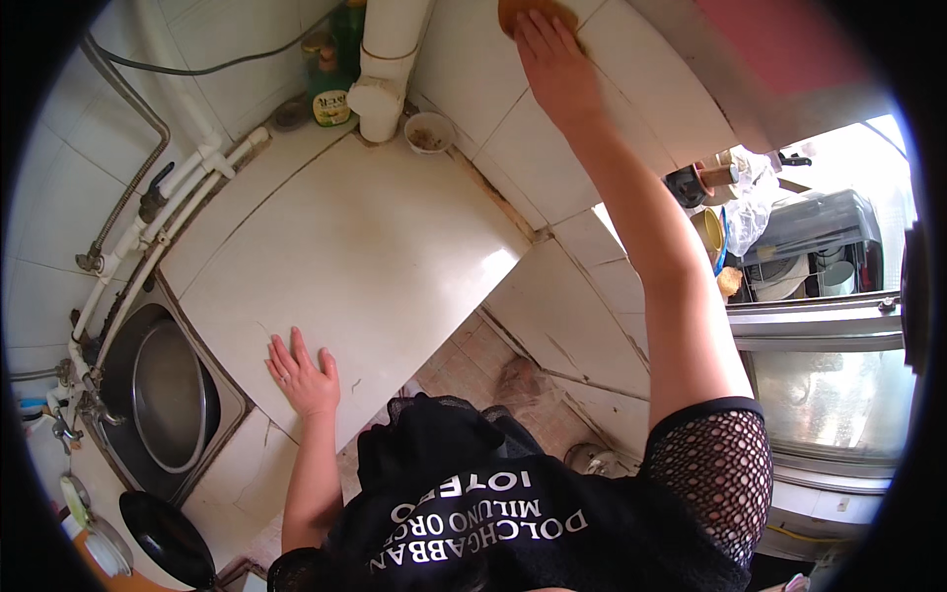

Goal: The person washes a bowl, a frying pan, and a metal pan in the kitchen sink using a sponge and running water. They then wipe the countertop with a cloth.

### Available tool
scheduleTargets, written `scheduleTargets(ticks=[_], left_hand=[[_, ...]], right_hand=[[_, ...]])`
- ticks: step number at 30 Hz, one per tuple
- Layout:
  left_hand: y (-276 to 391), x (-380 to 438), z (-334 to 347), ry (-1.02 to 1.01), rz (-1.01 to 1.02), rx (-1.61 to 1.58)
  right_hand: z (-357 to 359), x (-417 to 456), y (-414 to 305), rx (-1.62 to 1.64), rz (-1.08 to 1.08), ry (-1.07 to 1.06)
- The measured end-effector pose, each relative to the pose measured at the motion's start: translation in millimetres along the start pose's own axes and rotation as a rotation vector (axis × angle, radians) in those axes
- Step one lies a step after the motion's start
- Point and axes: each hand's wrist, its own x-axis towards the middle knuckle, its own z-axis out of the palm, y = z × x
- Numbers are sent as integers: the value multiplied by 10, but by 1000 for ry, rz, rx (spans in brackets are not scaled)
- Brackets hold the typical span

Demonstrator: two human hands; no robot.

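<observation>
My right hand (551,66) is raised at the top of the view, its fingers spread flat over an orange-brown cloth or pad (529,13) pressed against the white wall tiles (629,89). Part of the pad lies under the palm and fingers. My left hand (303,376), with a ring on one finger, rests palm down and fingers apart on the pale countertop (355,244); nothing is in it.
A sink holding a metal basin (170,397) lies left, below white pipes (118,259). At the back corner stand a green bottle (329,96), a thick white pipe (381,89) and a small bowl (429,133). A black pan (166,536) is lower left; a dish rack (814,237) stands right.
</observation>
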Motion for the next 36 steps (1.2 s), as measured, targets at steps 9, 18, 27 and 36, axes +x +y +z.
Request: scheduleTargets(ticks=[9, 18, 27, 36], left_hand=[[78, -11, 1, -14, 19, -38], [60, -18, 31, 1, 7, -29], [57, 36, 4, 32, 1, -34], [34, -65, 9, 15, -7, -35]], right_hand=[[418, -2370, -1401, 338, -308, -243], [281, -2160, -1205, 417, -214, -205], [191, -1184, -911, 337, -224, -82], [160, -892, -868, 302, -250, -140]])
